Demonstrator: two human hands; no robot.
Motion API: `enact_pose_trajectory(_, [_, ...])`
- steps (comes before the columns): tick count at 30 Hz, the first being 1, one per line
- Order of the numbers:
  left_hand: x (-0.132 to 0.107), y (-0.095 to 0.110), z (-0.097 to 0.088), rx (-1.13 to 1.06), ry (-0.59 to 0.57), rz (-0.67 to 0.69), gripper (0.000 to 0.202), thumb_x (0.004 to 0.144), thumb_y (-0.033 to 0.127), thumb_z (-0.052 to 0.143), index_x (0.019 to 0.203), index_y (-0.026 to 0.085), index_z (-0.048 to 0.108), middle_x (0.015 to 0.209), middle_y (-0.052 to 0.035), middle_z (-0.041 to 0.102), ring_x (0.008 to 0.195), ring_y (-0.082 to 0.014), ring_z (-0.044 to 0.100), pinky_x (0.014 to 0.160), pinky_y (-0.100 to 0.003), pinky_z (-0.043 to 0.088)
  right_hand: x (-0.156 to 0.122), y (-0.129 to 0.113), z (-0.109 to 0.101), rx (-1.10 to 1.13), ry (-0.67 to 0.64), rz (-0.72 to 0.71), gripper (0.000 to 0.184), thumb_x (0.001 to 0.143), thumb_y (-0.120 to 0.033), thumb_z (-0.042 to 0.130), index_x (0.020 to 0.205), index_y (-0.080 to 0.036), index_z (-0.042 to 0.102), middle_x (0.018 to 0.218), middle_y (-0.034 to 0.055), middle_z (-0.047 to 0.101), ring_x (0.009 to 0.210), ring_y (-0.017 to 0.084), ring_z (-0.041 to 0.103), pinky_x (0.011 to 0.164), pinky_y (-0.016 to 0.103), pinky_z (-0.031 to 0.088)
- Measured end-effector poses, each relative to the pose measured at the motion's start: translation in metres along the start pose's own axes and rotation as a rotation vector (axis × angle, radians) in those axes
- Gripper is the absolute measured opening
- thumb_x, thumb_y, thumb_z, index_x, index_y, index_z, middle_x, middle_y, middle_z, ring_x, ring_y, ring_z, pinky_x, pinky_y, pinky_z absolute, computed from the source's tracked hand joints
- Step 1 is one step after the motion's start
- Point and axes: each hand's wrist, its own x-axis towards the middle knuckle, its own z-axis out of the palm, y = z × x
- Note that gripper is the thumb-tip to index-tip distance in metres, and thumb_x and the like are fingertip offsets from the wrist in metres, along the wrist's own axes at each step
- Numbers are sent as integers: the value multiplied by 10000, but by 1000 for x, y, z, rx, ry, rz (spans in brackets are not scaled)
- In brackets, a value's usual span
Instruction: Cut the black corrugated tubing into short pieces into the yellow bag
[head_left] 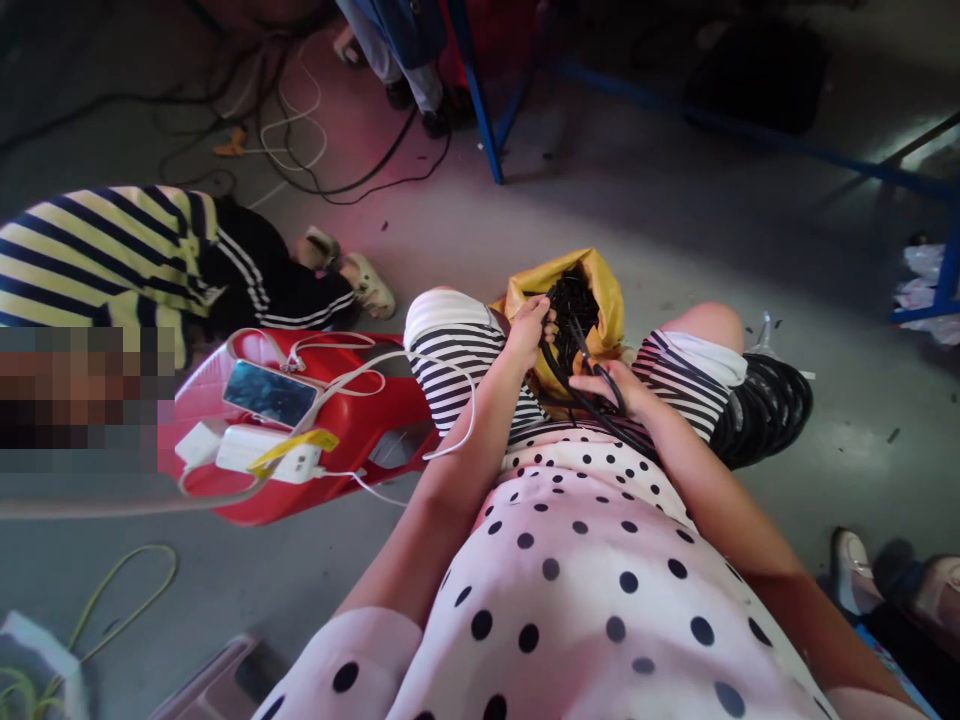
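Observation:
I sit with a yellow bag [602, 285] between my knees, its mouth open and full of black cables [574, 300]. My left hand [531, 325] is closed round a bunch of black cables at the bag's left rim. My right hand [609, 385] pinches one or two thin black cables that run down across my lap. A thick coil of black cable [765, 405] lies beside my right thigh.
A red plastic stool [390, 400] at my left carries a phone [270, 392] and a white charger with white wires. A person in a yellow-striped top [97, 250] crouches at far left. Blue table legs [480, 100], another person's feet and loose floor cables lie ahead.

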Motion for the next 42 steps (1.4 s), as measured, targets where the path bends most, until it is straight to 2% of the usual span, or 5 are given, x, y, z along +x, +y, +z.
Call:
enact_pose_trajectory(5, [-19,3,24,-107,65,-1,184,1158,173,536,980,212,516,755,77,537,504,-37,470,485,-160,367,-22,-3,15,65,174,-32,666,597,-737,959,670,-250,512,640,-42,521,634,139,450,615,310,355])
enact_pose_trajectory(11, [-43,5,31,10,103,55,198,1171,296,606,1033,254,470,667,132,425,423,-30,308,427,-160,196,-12,3,4,94,304,-24,640,680,-805,894,707,-254,570,648,-3,597,665,192,548,635,332,417])
enact_pose_trajectory(21, [-51,2,12,214,-166,223,112,1141,234,646,1051,230,580,623,124,465,428,-40,323,423,-174,232,-10,11,-16,81,172,-3,688,748,-897,852,860,-237,693,777,27,698,733,227,658,721,363,560])
enact_pose_trajectory(35, [-42,-9,6,336,-214,399,274,1011,435,843,1015,222,669,648,85,531,552,-73,454,533,-191,359,-6,-6,-14,77,208,-1,682,762,-900,857,802,-242,681,770,56,755,737,252,693,732,393,553])
enact_pose_trajectory(42, [-41,-7,5,431,-232,459,232,1021,413,798,1035,219,672,740,49,638,766,-122,656,763,-228,521,-5,-16,-10,155,193,26,676,743,-882,896,804,-248,671,738,51,737,723,253,704,714,394,587])
